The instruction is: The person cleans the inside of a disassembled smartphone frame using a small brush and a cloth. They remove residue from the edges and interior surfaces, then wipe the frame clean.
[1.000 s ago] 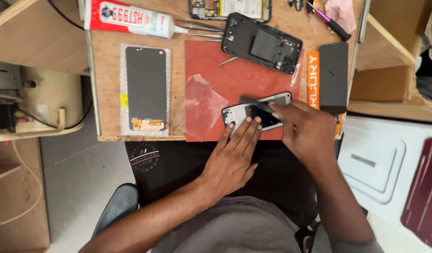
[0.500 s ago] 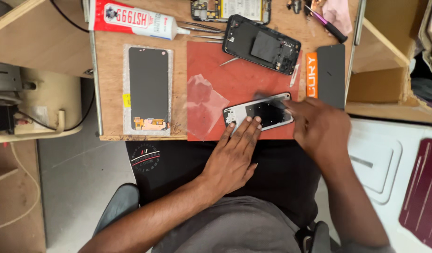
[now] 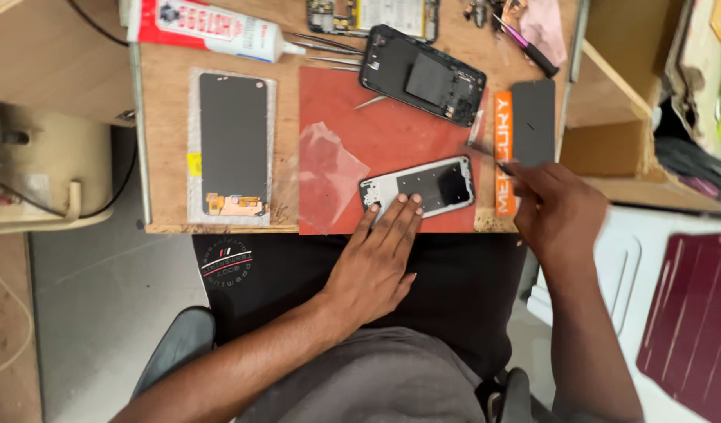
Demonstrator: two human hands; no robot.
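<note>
The mat (image 3: 392, 141) was brick red on a pale wood worktop (image 3: 165, 157). On it lay a silver-white phone frame (image 3: 418, 186); at 12 o'clock, a black phone body (image 3: 421, 75); at 9 o'clock, a dark grey screen panel (image 3: 233, 145); at 3 o'clock, an orange strip (image 3: 503, 153).

Lit evenly and brightly from above, with no hard shadows on the wooden bench (image 3: 165, 86). Soft sheen across the clear plastic film (image 3: 329, 176) lying on the red mat (image 3: 407, 133), and faint glare on the dark replacement screen (image 3: 234, 141). Sharp through the centre. Slightly smeared by motion at the right hand (image 3: 560, 207), edges indistinct. Left hand (image 3: 380, 262) crisp. Mild wide-angle bending toward the frame's edges.
</note>
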